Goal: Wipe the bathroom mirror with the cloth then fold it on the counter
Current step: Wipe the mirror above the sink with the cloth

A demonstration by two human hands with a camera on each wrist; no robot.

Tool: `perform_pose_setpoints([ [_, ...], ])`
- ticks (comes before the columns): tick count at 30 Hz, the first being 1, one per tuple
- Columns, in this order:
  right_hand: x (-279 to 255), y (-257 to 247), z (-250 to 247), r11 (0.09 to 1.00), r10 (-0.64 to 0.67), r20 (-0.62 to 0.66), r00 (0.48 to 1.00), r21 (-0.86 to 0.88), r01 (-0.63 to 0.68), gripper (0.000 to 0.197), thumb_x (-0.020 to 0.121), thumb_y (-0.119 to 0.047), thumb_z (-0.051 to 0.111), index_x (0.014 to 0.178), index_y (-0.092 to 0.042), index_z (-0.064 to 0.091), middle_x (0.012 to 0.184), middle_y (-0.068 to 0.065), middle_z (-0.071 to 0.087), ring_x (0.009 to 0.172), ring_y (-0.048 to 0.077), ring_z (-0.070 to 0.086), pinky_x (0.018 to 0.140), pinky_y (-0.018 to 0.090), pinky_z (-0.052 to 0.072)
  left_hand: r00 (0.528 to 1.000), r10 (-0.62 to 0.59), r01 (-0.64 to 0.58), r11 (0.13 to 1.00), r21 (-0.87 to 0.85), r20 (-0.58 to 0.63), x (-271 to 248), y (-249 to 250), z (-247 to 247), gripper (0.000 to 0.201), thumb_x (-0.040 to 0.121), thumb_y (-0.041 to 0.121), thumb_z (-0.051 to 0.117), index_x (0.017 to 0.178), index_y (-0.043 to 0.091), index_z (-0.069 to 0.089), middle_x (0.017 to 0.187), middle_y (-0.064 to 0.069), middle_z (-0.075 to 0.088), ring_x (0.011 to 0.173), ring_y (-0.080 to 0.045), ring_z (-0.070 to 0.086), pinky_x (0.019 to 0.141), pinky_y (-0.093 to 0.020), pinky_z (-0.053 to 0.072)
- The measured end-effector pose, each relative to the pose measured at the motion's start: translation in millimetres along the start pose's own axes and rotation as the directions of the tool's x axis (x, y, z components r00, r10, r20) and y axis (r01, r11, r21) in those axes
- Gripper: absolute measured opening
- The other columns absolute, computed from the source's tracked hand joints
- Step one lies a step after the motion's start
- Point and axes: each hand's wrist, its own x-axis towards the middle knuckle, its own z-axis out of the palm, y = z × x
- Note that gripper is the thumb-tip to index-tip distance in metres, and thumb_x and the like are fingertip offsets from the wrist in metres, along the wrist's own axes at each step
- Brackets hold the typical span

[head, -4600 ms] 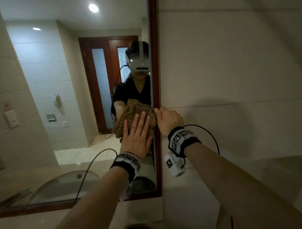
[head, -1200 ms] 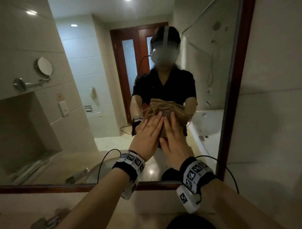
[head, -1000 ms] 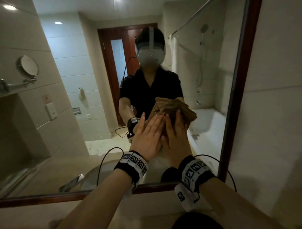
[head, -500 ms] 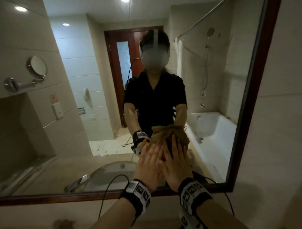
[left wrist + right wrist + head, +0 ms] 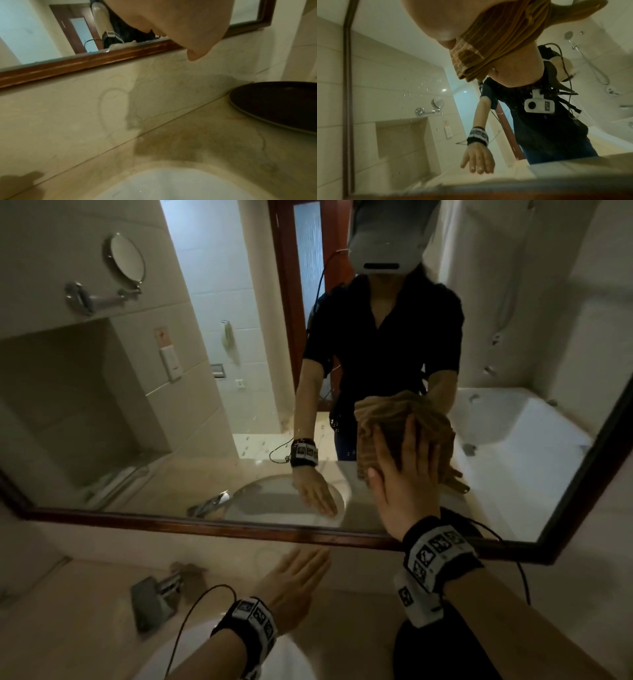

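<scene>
A brown checked cloth (image 5: 400,414) lies flat against the glass of the wood-framed mirror (image 5: 205,523), low on its right side. My right hand (image 5: 404,474) presses it there with straight, spread fingers. In the right wrist view the cloth (image 5: 496,40) is bunched under the palm against the glass. My left hand (image 5: 298,577) hovers flat and empty below the mirror frame, over the beige counter (image 5: 85,611). The left wrist view shows that hand (image 5: 188,20) near the frame (image 5: 85,63), holding nothing.
A chrome faucet (image 5: 154,601) stands at the left of the white basin (image 5: 294,659). A dark round plate (image 5: 278,105) sits on the counter to the right. The beige wall (image 5: 599,594) closes in beyond the mirror's right edge.
My left hand has come off the cloth and dropped below the mirror frame over the counter. The right hand alone now presses the cloth, lower and further right on the glass.
</scene>
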Motion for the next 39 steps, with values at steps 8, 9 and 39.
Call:
perform_pose_setpoints([
  [8,-38,-27,56,0.997,0.079,0.042,0.996,-0.025,-0.078,0.063,0.094,-0.045,0.029,0.153,-0.032,0.01,0.159,0.016,0.0,0.142,0.042,0.011,0.115,0.055,0.007,0.999,-0.015,0.013,0.998,-0.055,-0.034,-1,-36,23,0.093,0.074,0.021,0.064,0.151,0.014,0.013,0.159,-0.009,0.015,0.144,-0.027,0.023,0.114,-0.048,0.019],
  [9,-42,-31,61,0.996,0.089,0.039,0.995,-0.02,-0.088,0.063,0.095,-0.045,0.028,0.153,-0.031,0.011,0.159,0.017,0.001,0.141,0.042,0.011,0.115,0.056,0.009,0.999,-0.012,0.009,0.997,-0.071,-0.035,1,-39,23,0.092,0.076,0.02,0.063,0.152,0.014,0.012,0.159,-0.009,0.013,0.144,-0.026,0.021,0.114,-0.048,0.017],
  [39,-28,-100,111,0.988,-0.043,-0.02,0.999,-0.148,0.039,0.059,0.096,-0.048,0.025,0.152,-0.035,0.01,0.156,0.016,0.009,0.139,0.04,0.017,0.114,0.057,0.002,0.996,0.078,-0.064,0.972,-0.227,0.053,16,-75,46,0.102,0.085,0.022,0.059,0.149,0.025,-0.021,0.146,0.013,-0.037,0.136,-0.011,-0.032,0.115,-0.044,-0.017],
])
